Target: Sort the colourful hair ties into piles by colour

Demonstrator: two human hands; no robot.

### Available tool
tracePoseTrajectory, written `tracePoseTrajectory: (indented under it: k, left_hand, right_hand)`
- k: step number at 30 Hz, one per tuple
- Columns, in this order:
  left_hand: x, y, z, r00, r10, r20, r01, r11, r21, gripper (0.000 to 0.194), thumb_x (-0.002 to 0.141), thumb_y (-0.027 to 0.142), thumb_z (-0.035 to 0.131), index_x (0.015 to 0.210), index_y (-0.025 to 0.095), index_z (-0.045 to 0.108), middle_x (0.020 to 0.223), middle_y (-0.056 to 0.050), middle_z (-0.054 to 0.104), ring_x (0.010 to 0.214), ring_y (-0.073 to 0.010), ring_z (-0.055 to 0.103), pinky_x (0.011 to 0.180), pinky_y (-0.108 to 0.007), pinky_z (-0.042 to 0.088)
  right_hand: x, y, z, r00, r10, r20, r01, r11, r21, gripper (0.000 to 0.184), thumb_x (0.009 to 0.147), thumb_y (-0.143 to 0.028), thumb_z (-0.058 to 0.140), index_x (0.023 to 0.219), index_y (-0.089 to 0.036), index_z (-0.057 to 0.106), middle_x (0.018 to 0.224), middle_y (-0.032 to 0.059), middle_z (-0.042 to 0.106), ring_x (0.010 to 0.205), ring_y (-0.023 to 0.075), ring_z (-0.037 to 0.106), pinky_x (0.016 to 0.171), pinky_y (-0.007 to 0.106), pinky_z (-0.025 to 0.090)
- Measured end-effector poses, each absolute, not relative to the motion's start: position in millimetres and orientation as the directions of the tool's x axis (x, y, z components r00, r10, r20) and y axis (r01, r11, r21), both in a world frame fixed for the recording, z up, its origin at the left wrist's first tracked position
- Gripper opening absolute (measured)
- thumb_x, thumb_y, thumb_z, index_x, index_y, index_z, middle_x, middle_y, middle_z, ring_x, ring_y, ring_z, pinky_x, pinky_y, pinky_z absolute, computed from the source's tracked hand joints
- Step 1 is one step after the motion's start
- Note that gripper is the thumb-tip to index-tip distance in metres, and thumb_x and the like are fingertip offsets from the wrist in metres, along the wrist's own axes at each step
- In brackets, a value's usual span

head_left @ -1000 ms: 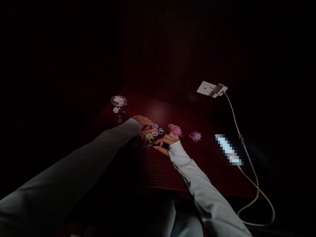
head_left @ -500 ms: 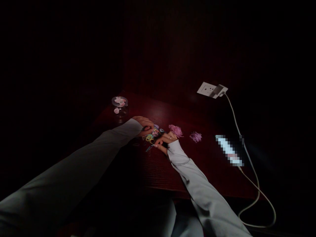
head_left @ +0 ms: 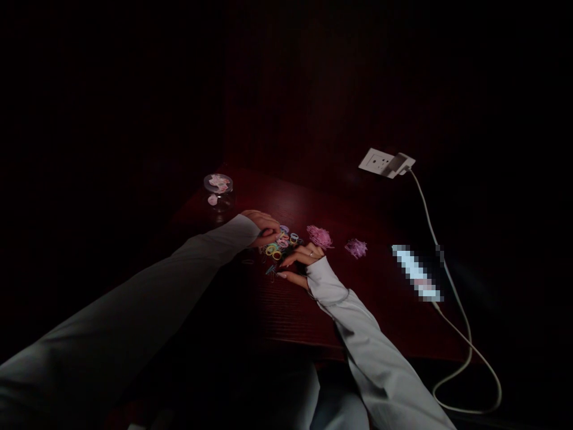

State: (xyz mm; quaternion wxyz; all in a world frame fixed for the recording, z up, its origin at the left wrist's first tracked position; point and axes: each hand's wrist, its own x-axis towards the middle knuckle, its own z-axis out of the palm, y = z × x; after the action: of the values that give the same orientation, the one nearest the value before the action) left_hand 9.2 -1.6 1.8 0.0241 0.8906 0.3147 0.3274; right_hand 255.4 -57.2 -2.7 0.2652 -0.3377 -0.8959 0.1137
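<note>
A pile of small coloured hair ties [head_left: 274, 249] lies on the dark red table between my hands. At its left edge my left hand [head_left: 263, 226] is closed, its thumb and fingers drawn together; what is in them, if anything, is too small to make out. My right hand [head_left: 305, 260] is on the near right side of the pile, thumb and forefinger apart, with a ring on one finger. Just left of its thumb tip are some small dark hair clips [head_left: 271, 271] on the tabletop. A pink heap of thin bands [head_left: 319, 236] sits directly beyond the right hand.
A smaller purple heap of bands [head_left: 356, 248] is farther right. A clear jar [head_left: 218, 191] with a decorated lid stands at the back left. On the right lie a blurred-out phone [head_left: 415, 273] and its white cable [head_left: 465, 334], which runs to a wall socket [head_left: 376, 162].
My right thumb and forefinger have parted and let go of a small dark hair clip, which now lies on the table. My left hand stays at the pile, nearly unmoved.
</note>
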Motion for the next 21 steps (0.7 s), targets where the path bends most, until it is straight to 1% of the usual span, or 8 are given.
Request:
tracePoseTrajectory:
  k: [3, 6, 11, 14, 18, 21]
  left_hand:
    - [10.0, 0.9, -0.8, 0.590, 0.585, 0.557, 0.556, -0.794, 0.245, 0.025, 0.093, 0.033, 0.052, 0.074, 0.023, 0.065, 0.060, 0.005, 0.059, 0.063, -0.0110, 0.055, 0.068, -0.024, 0.040]
    - [10.9, 1.6, -1.7, 0.591, 0.588, 0.552, 0.562, -0.791, 0.241, 0.023, 0.091, 0.031, 0.054, 0.073, 0.022, 0.065, 0.058, 0.006, 0.058, 0.061, -0.0108, 0.054, 0.067, -0.025, 0.039]
    - [10.7, 2.7, -2.6, 0.593, 0.578, 0.561, 0.564, -0.795, 0.223, 0.024, 0.091, 0.032, 0.053, 0.072, 0.022, 0.064, 0.059, 0.005, 0.059, 0.061, -0.0105, 0.054, 0.066, -0.024, 0.039]
    - [11.3, 7.2, -7.3, 0.591, 0.552, 0.588, 0.549, -0.809, 0.209, 0.023, 0.089, 0.033, 0.054, 0.071, 0.022, 0.065, 0.056, 0.005, 0.058, 0.058, -0.0104, 0.054, 0.064, -0.024, 0.038]
    - [13.1, 10.2, -14.4, 0.563, 0.566, 0.602, 0.576, -0.791, 0.205, 0.028, 0.089, 0.034, 0.053, 0.066, 0.021, 0.062, 0.055, 0.005, 0.057, 0.057, -0.0102, 0.054, 0.064, -0.024, 0.038]
    - [13.7, 9.0, -16.8, 0.550, 0.562, 0.617, 0.582, -0.788, 0.199, 0.029, 0.091, 0.036, 0.052, 0.069, 0.022, 0.065, 0.058, 0.004, 0.060, 0.060, -0.0104, 0.056, 0.066, -0.024, 0.039]
  right_hand:
    - [253.6, -63.3, 4.8, -0.665, 0.658, 0.354, 0.546, 0.751, -0.371, 0.020, 0.087, -0.047, 0.077, 0.096, -0.029, 0.078, 0.092, 0.0009, 0.075, 0.091, 0.0195, 0.056, 0.087, 0.035, 0.036]
    - [252.8, -64.9, 7.5, -0.679, 0.647, 0.347, 0.540, 0.760, -0.362, 0.020, 0.089, -0.047, 0.075, 0.097, -0.029, 0.078, 0.094, 0.0009, 0.076, 0.092, 0.0194, 0.056, 0.087, 0.035, 0.036]
    - [252.4, -60.2, -0.9, -0.672, 0.636, 0.380, 0.540, 0.772, -0.336, 0.017, 0.090, -0.045, 0.074, 0.095, -0.029, 0.079, 0.090, 0.0005, 0.075, 0.091, 0.0186, 0.056, 0.085, 0.034, 0.035]
    - [252.8, -58.5, -4.0, -0.675, 0.621, 0.398, 0.530, 0.784, -0.324, 0.016, 0.093, -0.042, 0.072, 0.092, -0.028, 0.079, 0.086, 0.0002, 0.074, 0.090, 0.0181, 0.056, 0.085, 0.033, 0.036]
    - [253.0, -61.6, 1.3, -0.676, 0.642, 0.362, 0.559, 0.766, -0.316, 0.018, 0.096, -0.041, 0.067, 0.092, -0.027, 0.077, 0.088, 0.0003, 0.074, 0.093, 0.0183, 0.058, 0.086, 0.034, 0.038]
    - [252.7, -63.5, 5.0, -0.679, 0.648, 0.346, 0.568, 0.762, -0.312, 0.018, 0.097, -0.040, 0.066, 0.094, -0.027, 0.076, 0.087, 0.0002, 0.073, 0.092, 0.0178, 0.059, 0.085, 0.033, 0.040]
